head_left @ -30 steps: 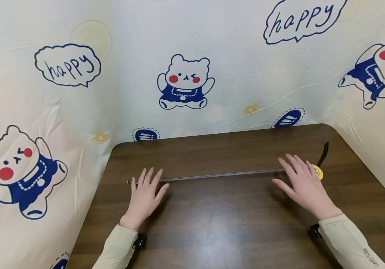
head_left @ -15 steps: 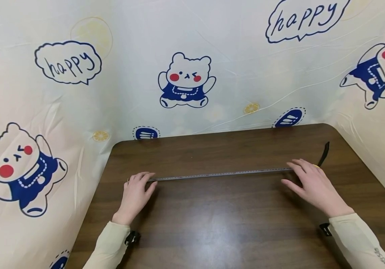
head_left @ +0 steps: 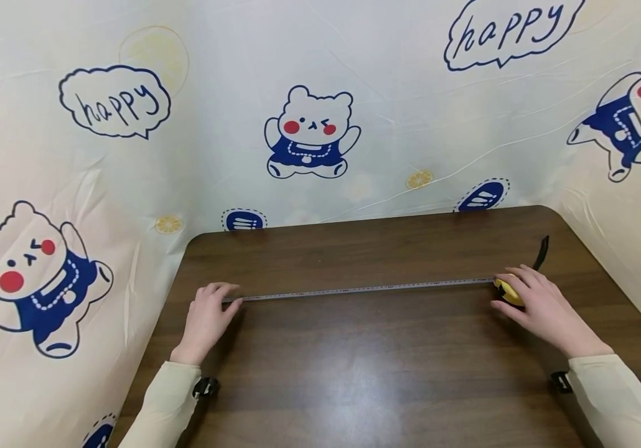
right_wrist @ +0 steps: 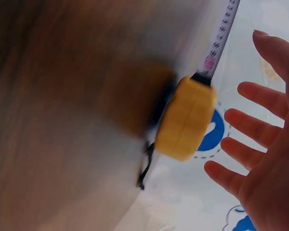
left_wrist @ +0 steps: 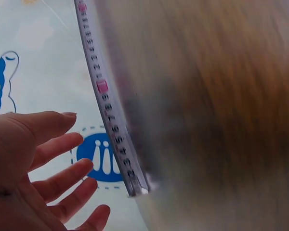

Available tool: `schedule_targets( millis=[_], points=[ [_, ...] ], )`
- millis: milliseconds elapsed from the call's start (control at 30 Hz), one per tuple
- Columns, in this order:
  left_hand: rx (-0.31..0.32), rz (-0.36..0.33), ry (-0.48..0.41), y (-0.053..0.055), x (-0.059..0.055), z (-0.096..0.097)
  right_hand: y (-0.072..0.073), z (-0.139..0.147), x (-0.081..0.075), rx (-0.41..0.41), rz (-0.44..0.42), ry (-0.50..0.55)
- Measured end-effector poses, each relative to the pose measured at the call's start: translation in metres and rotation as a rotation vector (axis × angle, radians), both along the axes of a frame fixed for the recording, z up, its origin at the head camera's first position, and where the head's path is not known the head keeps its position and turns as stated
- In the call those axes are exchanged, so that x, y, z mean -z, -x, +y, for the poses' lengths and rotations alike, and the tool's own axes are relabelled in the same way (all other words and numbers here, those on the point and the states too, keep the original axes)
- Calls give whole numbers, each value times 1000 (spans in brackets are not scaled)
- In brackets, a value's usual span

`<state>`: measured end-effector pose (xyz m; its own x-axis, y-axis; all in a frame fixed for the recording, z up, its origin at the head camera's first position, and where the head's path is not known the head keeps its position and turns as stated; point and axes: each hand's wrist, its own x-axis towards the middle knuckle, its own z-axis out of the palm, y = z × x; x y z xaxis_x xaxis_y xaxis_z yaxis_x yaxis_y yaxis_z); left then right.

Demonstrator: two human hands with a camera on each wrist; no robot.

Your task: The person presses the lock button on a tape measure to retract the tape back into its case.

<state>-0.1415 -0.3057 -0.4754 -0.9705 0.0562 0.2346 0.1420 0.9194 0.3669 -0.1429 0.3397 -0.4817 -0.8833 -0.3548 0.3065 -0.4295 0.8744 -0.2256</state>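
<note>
An extended steel tape measure lies across the wooden table, its printed blade (head_left: 365,289) running from left to right. The yellow case (head_left: 508,291) is at the right end, with a black strap (head_left: 542,252) behind it. My left hand (head_left: 205,320) is at the blade's hooked end, thumb and fingers spread on either side. In the left wrist view its fingers (left_wrist: 70,190) are relaxed, beside the metal hook (left_wrist: 138,187). Over the case is my right hand (head_left: 544,311), thumb in front and fingers behind. The right wrist view shows these fingers (right_wrist: 253,122) apart, beside the case (right_wrist: 185,120).
The brown wooden table (head_left: 326,361) has rounded back corners. A pale curtain (head_left: 388,93) printed with bears and lettering hangs behind it and along both sides. Dark straps (head_left: 206,387) sit at both wrists, below light sleeves.
My left hand has moved left to the blade's hooked end and its fingers have bent. My right hand has moved right over the yellow case, its fingers bending too. The tape measure stays put.
</note>
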Motion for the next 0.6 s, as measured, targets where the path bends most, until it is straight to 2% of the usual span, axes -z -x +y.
schedule_targets(
  millis=[300,600],
  points=[
    [-55,-86,42,3,-3,-20,5,20,6,-44,1,-10],
    [-40,-125,79,7,0,-31,12,27,1,-44,-141,-9]
  ],
)
